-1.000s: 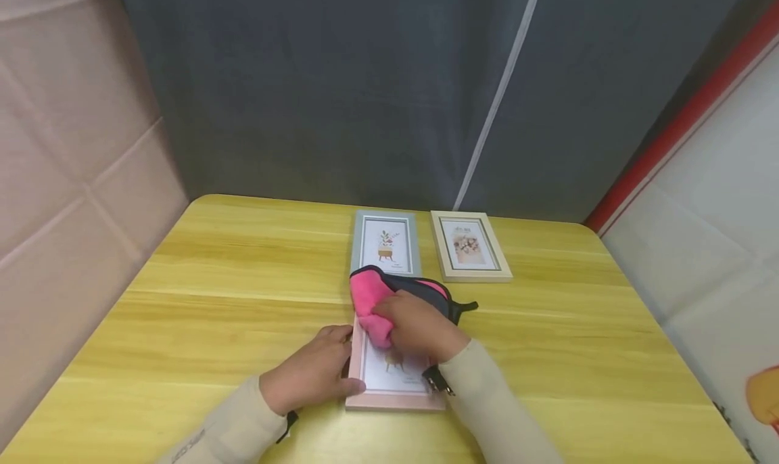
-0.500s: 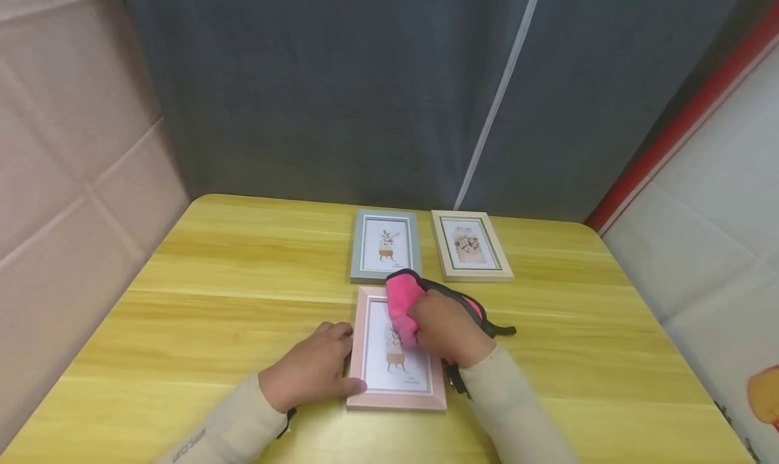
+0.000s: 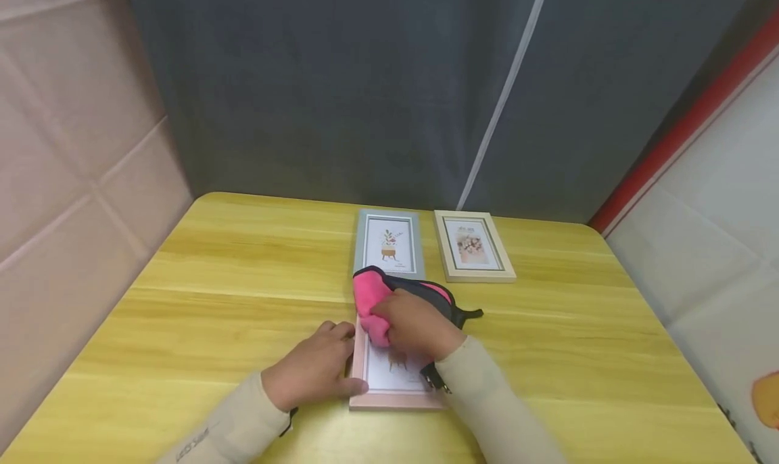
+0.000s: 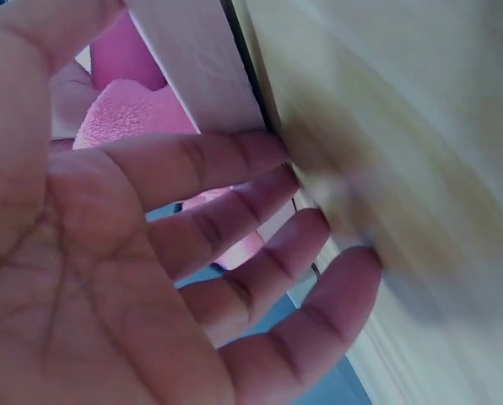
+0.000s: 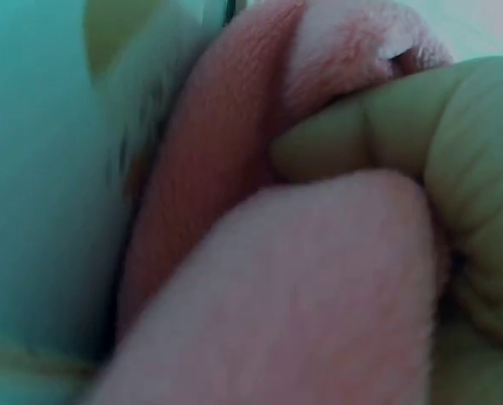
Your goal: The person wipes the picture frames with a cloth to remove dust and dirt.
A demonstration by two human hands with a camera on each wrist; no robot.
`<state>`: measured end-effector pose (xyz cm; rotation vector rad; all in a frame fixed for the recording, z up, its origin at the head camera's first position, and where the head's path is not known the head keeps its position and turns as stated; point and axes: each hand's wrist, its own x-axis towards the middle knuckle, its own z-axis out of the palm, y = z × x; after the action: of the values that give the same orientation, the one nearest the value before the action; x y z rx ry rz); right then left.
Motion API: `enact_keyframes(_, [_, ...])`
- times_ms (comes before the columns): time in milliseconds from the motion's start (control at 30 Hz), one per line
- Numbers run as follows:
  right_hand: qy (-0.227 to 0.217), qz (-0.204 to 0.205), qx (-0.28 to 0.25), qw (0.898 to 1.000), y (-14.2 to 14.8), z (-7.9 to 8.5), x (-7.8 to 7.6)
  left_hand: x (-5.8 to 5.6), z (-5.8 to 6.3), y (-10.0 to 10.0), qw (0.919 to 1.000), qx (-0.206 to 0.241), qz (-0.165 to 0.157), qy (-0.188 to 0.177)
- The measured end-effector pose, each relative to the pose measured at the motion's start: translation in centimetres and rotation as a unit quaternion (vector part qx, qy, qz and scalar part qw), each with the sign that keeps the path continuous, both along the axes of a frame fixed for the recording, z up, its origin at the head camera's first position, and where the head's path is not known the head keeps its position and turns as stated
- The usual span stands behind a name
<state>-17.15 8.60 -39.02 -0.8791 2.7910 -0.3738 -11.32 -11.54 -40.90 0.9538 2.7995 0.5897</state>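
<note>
A pink-edged picture frame lies flat near the front of the table. Fingers of my left hand rest along its left side, and the thumb presses its lower left corner. In the left wrist view these fingers stretch out lightly bent, tips at the frame's edge. My right hand grips a bunched pink plush cloth with a dark grey back and black trim. The cloth covers the upper part of the frame, hiding much of its picture. Pink folds fill the right wrist view beside the curled fingers.
Behind the cloth lies a blue-grey picture frame, its lower edge partly overlapped. A cream picture frame lies to its right. The yellow wood table ends at a dark grey curtain.
The right hand moved the cloth rightward over the pink frame, then back left to the upper left part. The left hand stays at the frame's left side.
</note>
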Motion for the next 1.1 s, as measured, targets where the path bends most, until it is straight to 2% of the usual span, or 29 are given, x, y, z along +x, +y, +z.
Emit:
enact_keyframes(100, [-0.018,0.001,-0.014,1.000,-0.3,-0.1,0.2,0.0,0.2,-0.1,1.0000,-0.009,-0.002,-0.001])
enact_keyframes(233, [-0.013,-0.001,-0.042,0.999,0.6,0.2,0.4,-0.1,0.1,0.0,1.0000,-0.007,-0.003,-0.002])
enact_keyframes(300, [0.015,0.000,-0.057,0.998,1.2,0.6,0.6,-0.1,0.0,0.0,1.0000,-0.002,-0.001,-0.004])
enact_keyframes(433, [0.103,-0.035,-0.072,0.991,2.1,1.2,0.7,-0.1,0.0,-0.1,0.9999,0.005,0.002,-0.014])
enact_keyframes(533, [0.122,-0.066,-0.069,0.988,2.0,1.0,0.5,0.0,0.1,-0.4,0.9997,0.003,-0.006,-0.024])
enact_keyframes(733, [0.027,-0.067,-0.002,0.997,0.6,-0.2,0.4,0.1,0.3,-0.5,0.9989,-0.010,-0.021,-0.042])
enact_keyframes(833, [-0.016,-0.060,0.002,0.998,-0.2,-0.2,0.7,0.1,0.4,-0.6,0.9986,-0.022,-0.015,-0.047])
enact_keyframes(967, [-0.042,-0.035,0.001,0.999,-0.7,-0.3,1.3,0.1,0.4,-0.6,0.9983,-0.036,-0.014,-0.044])
enact_keyframes(1100, [-0.055,-0.012,0.008,0.998,-0.8,-0.3,2.3,0.1,0.4,-0.7,0.9983,-0.032,-0.016,-0.046])
